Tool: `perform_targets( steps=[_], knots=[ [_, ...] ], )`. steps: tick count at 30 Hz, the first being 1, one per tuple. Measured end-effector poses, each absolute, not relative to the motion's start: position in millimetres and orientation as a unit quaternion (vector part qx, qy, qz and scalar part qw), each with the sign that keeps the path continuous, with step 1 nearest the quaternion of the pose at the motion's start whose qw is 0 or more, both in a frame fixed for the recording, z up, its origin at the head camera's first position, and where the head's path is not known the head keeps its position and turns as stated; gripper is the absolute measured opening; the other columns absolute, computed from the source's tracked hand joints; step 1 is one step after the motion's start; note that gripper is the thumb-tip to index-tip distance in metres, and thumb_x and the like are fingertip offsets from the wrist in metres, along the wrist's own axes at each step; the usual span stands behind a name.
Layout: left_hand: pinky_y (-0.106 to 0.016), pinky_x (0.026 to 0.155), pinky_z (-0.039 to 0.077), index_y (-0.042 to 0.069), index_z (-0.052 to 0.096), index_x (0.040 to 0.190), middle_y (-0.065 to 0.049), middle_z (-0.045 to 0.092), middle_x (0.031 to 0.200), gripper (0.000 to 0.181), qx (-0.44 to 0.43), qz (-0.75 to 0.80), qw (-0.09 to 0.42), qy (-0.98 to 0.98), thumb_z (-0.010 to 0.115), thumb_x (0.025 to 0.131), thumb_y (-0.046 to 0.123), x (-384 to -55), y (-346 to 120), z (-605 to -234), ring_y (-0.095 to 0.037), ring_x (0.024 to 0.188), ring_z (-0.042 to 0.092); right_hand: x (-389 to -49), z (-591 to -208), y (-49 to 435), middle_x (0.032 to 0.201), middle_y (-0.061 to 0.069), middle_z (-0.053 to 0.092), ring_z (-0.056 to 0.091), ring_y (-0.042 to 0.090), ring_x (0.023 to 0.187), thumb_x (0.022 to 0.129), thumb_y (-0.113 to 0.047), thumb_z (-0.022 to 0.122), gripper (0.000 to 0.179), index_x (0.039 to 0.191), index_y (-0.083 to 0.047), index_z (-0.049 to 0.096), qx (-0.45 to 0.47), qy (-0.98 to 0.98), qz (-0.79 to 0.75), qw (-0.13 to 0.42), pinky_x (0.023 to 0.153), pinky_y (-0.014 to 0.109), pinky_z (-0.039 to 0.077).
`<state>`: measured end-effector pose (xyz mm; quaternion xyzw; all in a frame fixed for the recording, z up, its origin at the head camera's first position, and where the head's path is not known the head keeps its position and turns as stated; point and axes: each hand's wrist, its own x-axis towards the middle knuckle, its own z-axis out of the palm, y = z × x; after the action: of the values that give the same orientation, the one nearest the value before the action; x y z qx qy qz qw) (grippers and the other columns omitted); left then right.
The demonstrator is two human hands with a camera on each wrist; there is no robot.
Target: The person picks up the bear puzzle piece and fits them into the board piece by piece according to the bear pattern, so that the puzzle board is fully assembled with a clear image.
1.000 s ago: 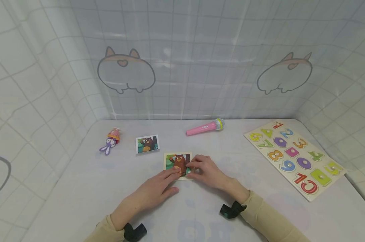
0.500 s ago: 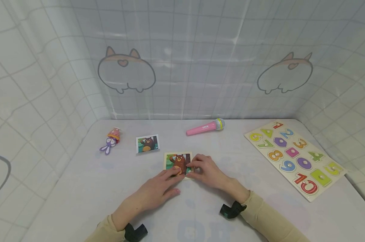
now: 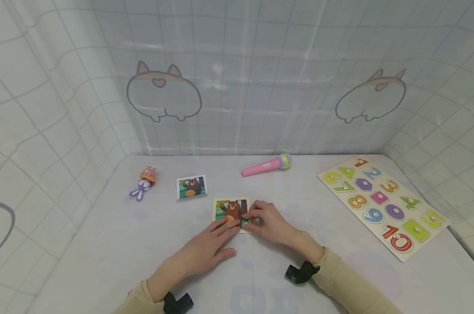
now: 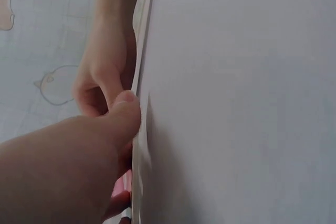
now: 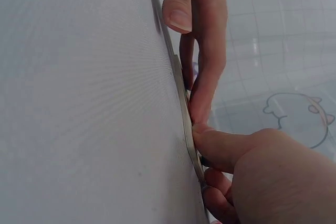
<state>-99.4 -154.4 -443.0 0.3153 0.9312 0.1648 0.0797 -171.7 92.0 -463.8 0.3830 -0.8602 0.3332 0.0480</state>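
A small bear picture puzzle (image 3: pixel 233 207) in a pale wooden frame lies on the table in front of me in the head view. My left hand (image 3: pixel 203 246) reaches in from the lower left, its straight fingers resting on the bear's lower part and hiding it. At the right side of the puzzle, my right hand (image 3: pixel 270 222) has its fingers bent over the edge, with index fingertip and thumb on the picture. In the right wrist view the right thumb (image 5: pixel 218 145) meets the thin tray edge (image 5: pixel 185 111), close to the left fingertips.
Behind the puzzle, to its left, lies a bear picture card (image 3: pixel 192 187). Further left is a purple rabbit toy (image 3: pixel 143 184) with a pink top. A pink toy microphone (image 3: pixel 266 165) lies at the back, and a number-and-shape peg board (image 3: pixel 383 207) at the right.
The left hand has shifted slightly right and its fingers have slid along the lower part of the puzzle. The right hand stays nearly still at the right edge.
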Motion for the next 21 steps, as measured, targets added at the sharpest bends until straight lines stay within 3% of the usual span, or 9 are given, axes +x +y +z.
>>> perform_targets(
  steps=[13,21],
  knots=[
    [-0.049,0.123,0.025,0.012,0.036,0.156,-0.001,0.033,0.163,0.067,0.342,0.119,0.044,0.931,0.049,0.102,0.050,-95.7,-148.4,-439.7,-0.027,0.152,0.024,-172.3,-459.0,91.8,0.088,-0.005,0.063,0.055,0.011,0.076,0.085,-0.016,0.080,0.019,0.104,-0.010,0.080,0.375,-0.852,0.364,0.038,0.069,0.022,0.042],
    [-0.050,0.124,0.023,0.014,0.035,0.156,0.001,0.032,0.163,0.067,0.336,0.140,0.059,0.929,0.049,0.102,0.050,-98.0,-148.7,-441.4,-0.025,0.153,0.024,-173.2,-457.9,94.5,0.084,-0.007,0.063,0.054,0.011,0.075,0.086,-0.017,0.080,0.018,0.103,-0.010,0.081,0.372,-0.853,0.366,0.031,0.068,0.021,0.040]
  ],
)
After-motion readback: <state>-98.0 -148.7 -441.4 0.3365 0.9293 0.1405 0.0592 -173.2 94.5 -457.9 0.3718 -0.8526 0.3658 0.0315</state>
